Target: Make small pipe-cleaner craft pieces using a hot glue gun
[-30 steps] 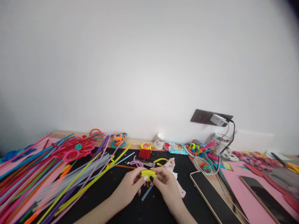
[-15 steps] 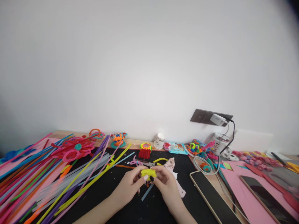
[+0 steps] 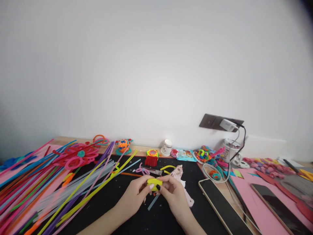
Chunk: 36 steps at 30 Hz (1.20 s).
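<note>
Forearms: both cut off by the bottom edge.
Left hand [image 3: 135, 195]: thumb and fingertips pinch the left end of the yellow coil [image 3: 154, 182].
Right hand [image 3: 174, 194]: thumb and fingertips pressed on the coil's right end, with a dark-painted thumbnail on top.
Yellow coil: held between both hands just above the black mat [image 3: 117, 202]; fuzzy loops squeezed flat, their ends hidden by the fingers.
Phone [image 3: 220, 205]: dark, glossy slab, near corner out of frame.
Pipe cleaners [image 3: 49, 189]: long fuzzy stems in many colours, fanned out on the left and running off the edge.
Scissors [image 3: 151, 170]: beyond the hands, half buried among loops.
Paper cup [image 3: 167, 148]: white, by the wall; contents cannot be made out.
Charger [image 3: 228, 125]: white block in a dark wall plate.
</note>
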Tool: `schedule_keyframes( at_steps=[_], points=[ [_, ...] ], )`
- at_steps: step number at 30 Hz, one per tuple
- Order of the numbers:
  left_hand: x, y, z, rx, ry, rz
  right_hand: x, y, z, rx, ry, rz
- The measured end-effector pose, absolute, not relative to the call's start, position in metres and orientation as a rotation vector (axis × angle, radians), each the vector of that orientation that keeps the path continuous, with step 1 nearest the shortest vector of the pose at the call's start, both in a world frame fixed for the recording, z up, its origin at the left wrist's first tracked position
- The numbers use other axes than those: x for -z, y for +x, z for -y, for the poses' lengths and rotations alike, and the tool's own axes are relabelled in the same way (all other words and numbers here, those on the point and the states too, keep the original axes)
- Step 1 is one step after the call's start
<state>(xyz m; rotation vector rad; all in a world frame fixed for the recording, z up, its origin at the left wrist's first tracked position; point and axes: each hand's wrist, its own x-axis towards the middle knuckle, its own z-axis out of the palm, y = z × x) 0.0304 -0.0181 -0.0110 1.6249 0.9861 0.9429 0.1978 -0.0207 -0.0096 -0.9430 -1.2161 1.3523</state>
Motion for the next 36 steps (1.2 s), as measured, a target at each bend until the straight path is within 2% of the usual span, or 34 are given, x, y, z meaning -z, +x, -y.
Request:
schedule_keyframes(
  at_steps=[15, 36],
  points=[
    [0.014, 0.03, 0.015, -0.958, 1.541, -0.973, 0.011, 0.199, 0.019, -1.337, -0.845, 1.257],
    [0.01, 0.031, 0.019, -0.94, 1.577, -0.933, 0.009, 0.198, 0.019, -1.373, -0.958, 1.229]
  ],
)
